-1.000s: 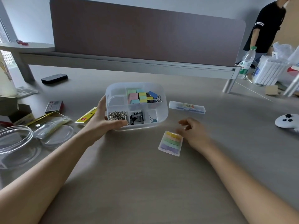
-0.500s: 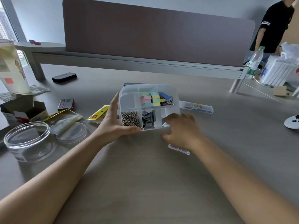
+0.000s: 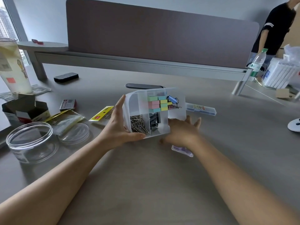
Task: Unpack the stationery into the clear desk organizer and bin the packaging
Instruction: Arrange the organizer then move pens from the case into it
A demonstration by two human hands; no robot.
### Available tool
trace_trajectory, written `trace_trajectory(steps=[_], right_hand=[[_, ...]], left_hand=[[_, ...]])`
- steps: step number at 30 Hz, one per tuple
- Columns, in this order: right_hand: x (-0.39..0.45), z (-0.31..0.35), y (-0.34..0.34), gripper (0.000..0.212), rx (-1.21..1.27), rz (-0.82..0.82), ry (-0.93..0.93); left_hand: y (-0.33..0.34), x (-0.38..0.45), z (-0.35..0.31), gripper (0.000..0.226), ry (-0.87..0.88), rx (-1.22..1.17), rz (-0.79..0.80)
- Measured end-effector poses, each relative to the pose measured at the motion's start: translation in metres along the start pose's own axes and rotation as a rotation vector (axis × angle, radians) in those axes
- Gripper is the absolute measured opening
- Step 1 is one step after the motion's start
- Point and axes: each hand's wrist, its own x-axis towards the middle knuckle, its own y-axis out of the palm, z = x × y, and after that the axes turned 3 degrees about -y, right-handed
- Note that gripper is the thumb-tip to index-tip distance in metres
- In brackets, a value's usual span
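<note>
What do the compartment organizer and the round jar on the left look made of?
Frosted translucent compartment organizer: likely matte plastic, since its contents show hazily through the walls. Round clear jar: glossy, fully see-through with bright rim glints, probably clear plastic, possibly glass.

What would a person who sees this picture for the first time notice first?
The clear plastic desk organizer stands out at the centre, tilted and held above the grey table, with the left hand gripping its left side and the right hand at its near right corner. Inside it, pastel coloured binder clips fill a far compartment and silver paper clips a near one. At the left stands an empty round clear jar.
</note>
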Motion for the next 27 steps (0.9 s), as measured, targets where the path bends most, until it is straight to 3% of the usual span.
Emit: trace_trajectory(steps=[9,15,27], right_hand=[[0.004,-0.015,-0.002,0.092,0.362,-0.064,-0.140],[0.006,0.001,0.008,0.071,0.159,-0.224,-0.001],[0.005,0.009,0.003,0.070,0.248,-0.006,0.110]], left_hand=[[-0.002,0.001,-0.004,0.123,0.017,-0.184,0.058],[0.000,-0.001,-0.005,0.115,0.028,-0.233,0.067],[0.005,-0.004,-0.010,0.106,0.079,-0.173,0.057]])
